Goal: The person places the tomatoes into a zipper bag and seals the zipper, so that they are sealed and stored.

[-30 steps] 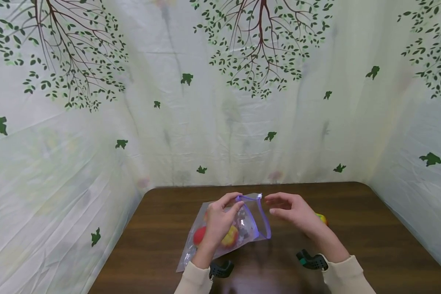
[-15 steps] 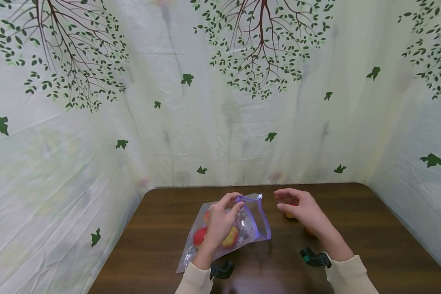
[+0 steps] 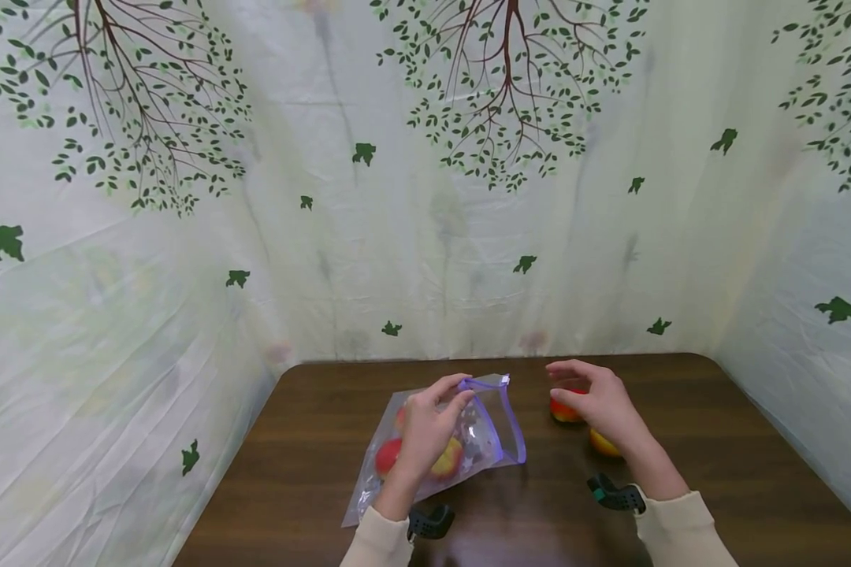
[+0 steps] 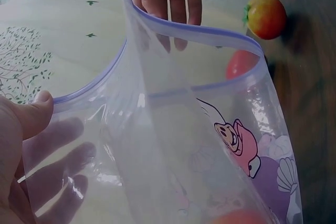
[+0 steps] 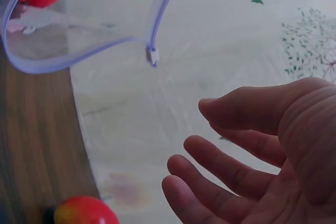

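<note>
A clear plastic zip bag (image 3: 481, 441) with a purple rim lies on the table in the head view, its mouth spread to the right. Inside are several red and yellow toy-like fruits (image 3: 387, 457). My left hand (image 3: 425, 429) pinches the rim between thumb and fingers; the fingers show through the plastic in the left wrist view. To the right, my right hand (image 3: 599, 403) hovers with loosely bent fingers, holding nothing. Just under it sits a red-and-yellow fruit (image 3: 564, 413), partly hidden by the hand. A yellow-orange fruit (image 3: 603, 445) lies nearer, partly behind the wrist.
The brown wooden table (image 3: 525, 520) has a back edge against a white curtain (image 3: 454, 315) printed with trees and leaves. A white slider (image 5: 152, 56) is at the end of the bag's zip. Dark bands (image 3: 431, 521) circle both wrists.
My right hand has drawn away from the bag's mouth to the right, over the loose fruits, which now show more. My left hand keeps its hold on the bag.
</note>
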A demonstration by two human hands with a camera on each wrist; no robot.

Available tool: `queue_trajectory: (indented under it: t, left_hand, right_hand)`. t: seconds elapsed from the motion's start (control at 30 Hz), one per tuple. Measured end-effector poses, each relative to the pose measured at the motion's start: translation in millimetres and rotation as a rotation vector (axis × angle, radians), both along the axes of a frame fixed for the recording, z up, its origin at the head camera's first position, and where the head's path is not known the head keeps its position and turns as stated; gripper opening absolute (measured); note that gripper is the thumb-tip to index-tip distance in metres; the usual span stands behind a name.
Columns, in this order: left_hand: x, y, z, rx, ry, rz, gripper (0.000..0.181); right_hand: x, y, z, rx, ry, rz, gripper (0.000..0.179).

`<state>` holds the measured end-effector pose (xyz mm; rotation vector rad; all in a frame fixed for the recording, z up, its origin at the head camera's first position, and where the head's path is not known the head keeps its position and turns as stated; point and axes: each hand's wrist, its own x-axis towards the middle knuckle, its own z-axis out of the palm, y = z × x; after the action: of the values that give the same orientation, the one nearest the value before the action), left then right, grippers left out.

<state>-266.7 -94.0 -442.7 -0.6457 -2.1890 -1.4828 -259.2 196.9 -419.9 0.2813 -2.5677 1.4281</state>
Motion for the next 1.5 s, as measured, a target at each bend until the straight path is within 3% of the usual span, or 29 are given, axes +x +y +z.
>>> queue_trajectory:
  t: [0.23, 0.67, 0.87, 1.17, 1.5]
  left_hand:
    - [-2.1, 1.3, -0.5, -0.001, 0.056, -0.015, 0.023]
    - [-2.3, 1.6, 1.7, 0.002, 0.083, -0.032, 0.024]
    - [-1.2, 1.0, 1.2, 0.0, 0.075, -0.034, 0.026]
    - [-0.2, -0.6, -0.9, 0.005, 0.012, -0.04, 0.028]
    - [-2.1, -1.3, 0.3, 0.015, 0.026, -0.05, 0.028]
  right_hand:
    - [-6.5, 5, -8.0, 0.062, 0.023, -0.037, 0.035]
    - [-16.8, 18, -21.3, 0.138, 0.033, -0.08, 0.038]
    - [-19.4, 20, -25.5, 0.163, -0.008, -0.089, 0.039]
    - [-23.9, 24, -39.6, 0.223, -0.004, -0.12, 0.042]
    - [-31.9, 26, -51.2, 0.306, 0.028, -0.144, 0.048]
